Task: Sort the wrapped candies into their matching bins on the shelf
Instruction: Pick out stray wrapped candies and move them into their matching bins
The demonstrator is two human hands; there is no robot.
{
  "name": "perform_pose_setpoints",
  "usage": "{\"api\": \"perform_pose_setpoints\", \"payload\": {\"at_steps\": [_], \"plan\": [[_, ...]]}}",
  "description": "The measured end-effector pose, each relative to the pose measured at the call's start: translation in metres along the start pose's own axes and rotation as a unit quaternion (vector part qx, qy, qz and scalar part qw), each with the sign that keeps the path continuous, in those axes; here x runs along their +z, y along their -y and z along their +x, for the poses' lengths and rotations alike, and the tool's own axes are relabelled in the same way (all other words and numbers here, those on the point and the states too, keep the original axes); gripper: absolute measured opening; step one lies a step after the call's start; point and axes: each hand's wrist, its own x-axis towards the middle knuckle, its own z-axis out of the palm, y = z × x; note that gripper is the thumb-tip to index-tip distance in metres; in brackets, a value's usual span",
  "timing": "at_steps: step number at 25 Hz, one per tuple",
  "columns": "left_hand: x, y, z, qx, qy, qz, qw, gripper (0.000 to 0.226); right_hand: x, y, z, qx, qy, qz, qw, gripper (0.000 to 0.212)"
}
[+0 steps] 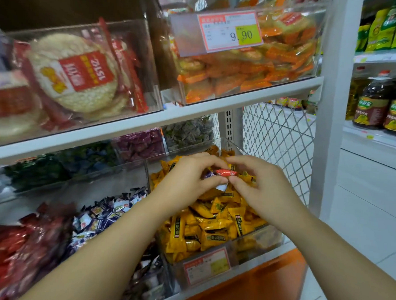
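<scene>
Both my hands meet above the clear bin [235, 145] of yellow wrapped candies [211, 224] on the lower shelf. A red wrapped candy [225, 172] is pinched between the thumb and fingers of my right hand [257, 187]. My left hand [188, 179] is curled round a purple and white wrapped candy [210, 176], whose white end sticks out below the fingers. The two hands almost touch at the fingertips. To the left lie a bin of blue-white candies [104, 216] and a bin of red candies [15, 248].
Further back on the same shelf are bins of purple candies [140, 144], grey-green candies [188, 132] and dark green and blue ones [61, 165]. The upper shelf [194, 108] carries rice cakes and orange snack packs behind a price tag. A wire mesh panel [277, 140] closes the right end.
</scene>
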Motion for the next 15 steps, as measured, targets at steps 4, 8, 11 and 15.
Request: {"api": "perform_pose_setpoints", "payload": {"at_steps": [4,8,11,15], "plan": [[-0.039,0.003,-0.050,-0.031,-0.058,-0.011,0.998,0.019,0.029,0.051,-0.005,-0.009,0.024,0.095,0.995,0.027],[-0.074,0.022,-0.110,-0.102,-0.087,0.011,0.991,0.030,0.072,0.088,-0.010,-0.018,0.056,0.101,0.993,0.014],[-0.089,0.053,-0.147,-0.170,-0.094,0.065,0.979,0.025,0.100,0.103,-0.010,-0.027,0.068,0.084,0.994,0.011],[-0.110,0.079,-0.188,-0.196,-0.097,0.139,0.966,0.021,0.131,0.120,-0.009,-0.031,0.081,0.080,0.993,0.009]]}}
